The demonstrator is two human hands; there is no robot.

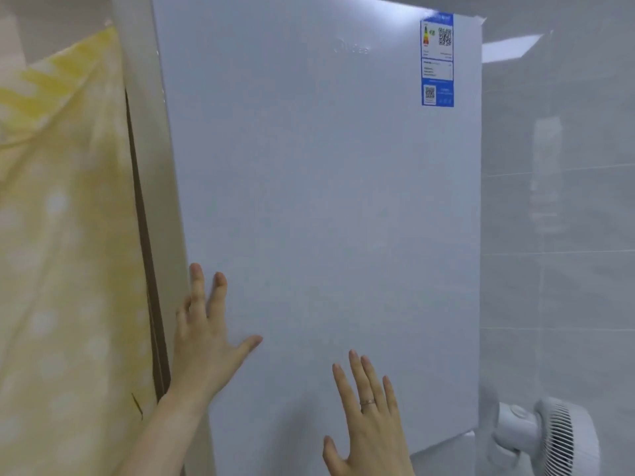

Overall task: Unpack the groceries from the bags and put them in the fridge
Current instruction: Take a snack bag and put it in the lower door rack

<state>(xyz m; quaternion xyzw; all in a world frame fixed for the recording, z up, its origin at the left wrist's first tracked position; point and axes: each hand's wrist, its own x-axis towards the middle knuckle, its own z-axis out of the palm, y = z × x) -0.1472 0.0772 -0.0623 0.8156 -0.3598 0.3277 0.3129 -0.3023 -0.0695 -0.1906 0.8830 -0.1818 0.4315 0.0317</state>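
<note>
The white fridge door [326,201] fills most of the view, its plain face turned toward the camera and slightly angled. Whether it sits fully closed cannot be told from here. To its right is a grey tiled wall [556,218] with a glossy sheen. To its left hangs a yellow cloth [65,218] with pale dots, set apart from the door by a cream strip and a narrow dark gap.

The left hand [202,348] is raised at the door's lower left. Its palm faces the panel and its fingers [197,286] are straight and spread, the tips reaching up along the door's left edge and the thumb stretched out to the right across the white face. It holds nothing.

The right hand [371,420] is lower, near the door's bottom centre. Its palm also faces the panel and its fingers [357,376] are straight, slightly fanned and pointing up. It too holds nothing. Motion blur hides whether either palm actually presses on the surface or sits just in front of it.

A white fan [563,438] stands at the lower right, just beyond the door's bottom right corner. A blue and white energy label [437,60] with QR codes is stuck in the door's top right corner. A thin ring [367,402] circles one finger of the right hand.
</note>
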